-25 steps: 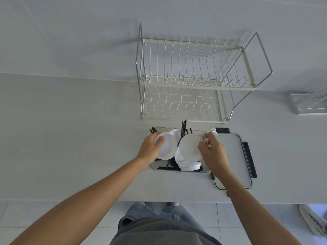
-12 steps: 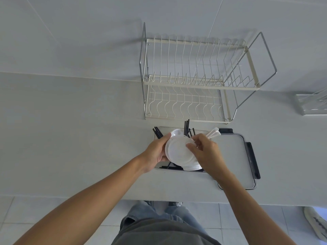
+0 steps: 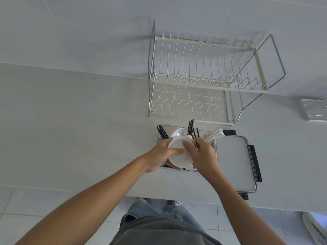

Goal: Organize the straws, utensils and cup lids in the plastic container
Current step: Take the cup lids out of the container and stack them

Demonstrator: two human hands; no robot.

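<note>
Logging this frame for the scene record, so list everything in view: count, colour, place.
cup lids: a stack, count unclear, white, held over the container; one more behind it
straws: several, black, sticking out of the container's far side
utensils: a few, white, at the container's far right corner
container: one, clear, on the counter in front of the rack
container lid: one, clear with black clips, right of the container
dish rack: one, cream and metal wire, by the wall
counter: one, pale grey
left hand: grips the stack
right hand: grips the stack
</note>
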